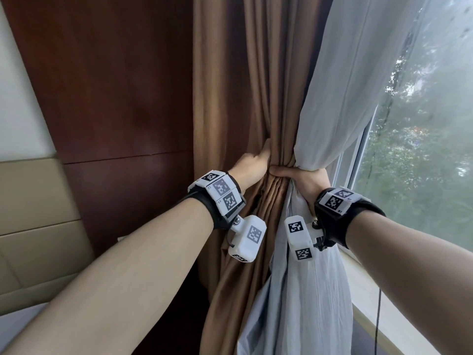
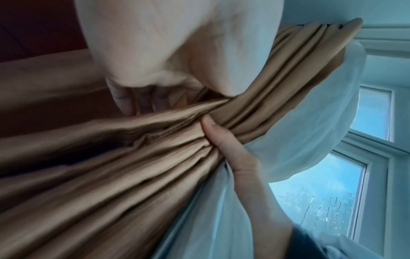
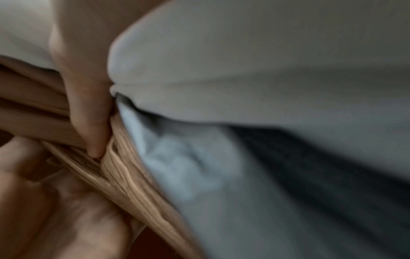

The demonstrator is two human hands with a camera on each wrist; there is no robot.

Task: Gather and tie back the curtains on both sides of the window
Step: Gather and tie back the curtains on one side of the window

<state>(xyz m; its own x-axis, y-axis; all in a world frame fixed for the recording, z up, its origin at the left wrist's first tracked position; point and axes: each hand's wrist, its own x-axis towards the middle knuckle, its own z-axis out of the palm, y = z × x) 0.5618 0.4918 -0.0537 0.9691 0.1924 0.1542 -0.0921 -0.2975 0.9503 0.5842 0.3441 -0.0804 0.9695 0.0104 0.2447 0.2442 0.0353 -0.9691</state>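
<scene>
A brown curtain [image 1: 230, 98] hangs in the middle, pinched into a waist of tight folds [image 2: 137, 154]. To its right a white sheer curtain [image 1: 345, 85] is drawn against it. My left hand [image 1: 258, 158] grips the brown folds from the left, its fingers [image 2: 133, 99] curled behind the cloth. My right hand [image 1: 294, 174] clasps the bundle of brown and sheer cloth from the right, with its thumb [image 2: 221, 140] laid across the brown folds [image 3: 124, 175] and its other fingers hidden behind the sheer [image 3: 244, 78]. No tie-back is visible.
A dark wooden wall panel [image 1: 115, 85] stands left of the curtains, with a beige padded headboard [image 1: 38, 226] below it. The window [image 1: 422, 149] and its pale sill [image 1: 384, 303] lie to the right. A thin black cord [image 1: 378, 316] hangs over the sill.
</scene>
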